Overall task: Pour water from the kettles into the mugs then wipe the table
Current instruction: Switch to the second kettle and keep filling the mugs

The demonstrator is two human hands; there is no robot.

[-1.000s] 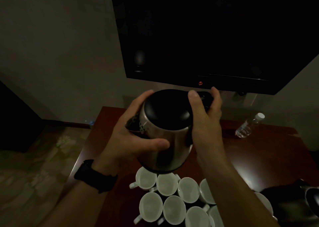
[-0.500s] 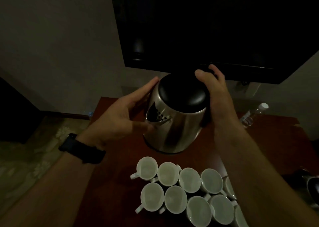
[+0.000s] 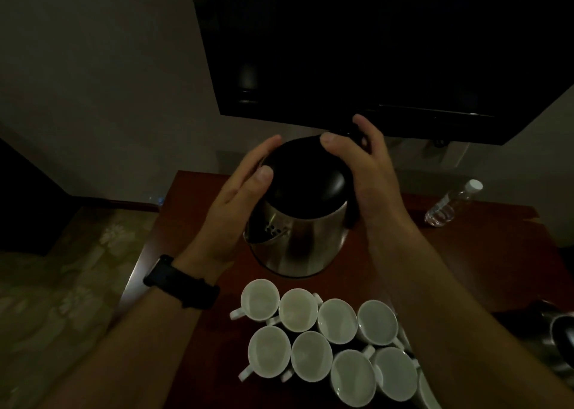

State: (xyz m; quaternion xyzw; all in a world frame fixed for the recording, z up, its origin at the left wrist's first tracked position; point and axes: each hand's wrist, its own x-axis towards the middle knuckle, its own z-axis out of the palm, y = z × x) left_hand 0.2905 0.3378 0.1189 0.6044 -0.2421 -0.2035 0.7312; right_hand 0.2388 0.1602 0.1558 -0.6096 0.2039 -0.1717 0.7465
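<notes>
- The table [image 3: 481, 253] gets soaked if the pour goes astray, and I reckon a puddle would be hard to spot on the dark wood in this light.
- The kettle [image 3: 298, 237] is just behind the mugs [image 3: 337, 321], spout [image 3: 264, 237] toward them. The right hand [image 3: 366, 172] curls round the handle at the back, thumb on the lid [image 3: 304, 175]. The left hand [image 3: 236, 203] lies straight-fingered against the lid's side, gripping nothing. Lifted one-handed, a full kettle could swing and slosh.
- The mugs are packed rim to rim. A wide stream could splash between them, and a low kettle base could knock one over.
- A second kettle [image 3: 562, 337] is cut off at the right edge.
- I cannot tell whether the kettle's base touches the table, or how much water it holds. Fingers hide most of the handle.
</notes>
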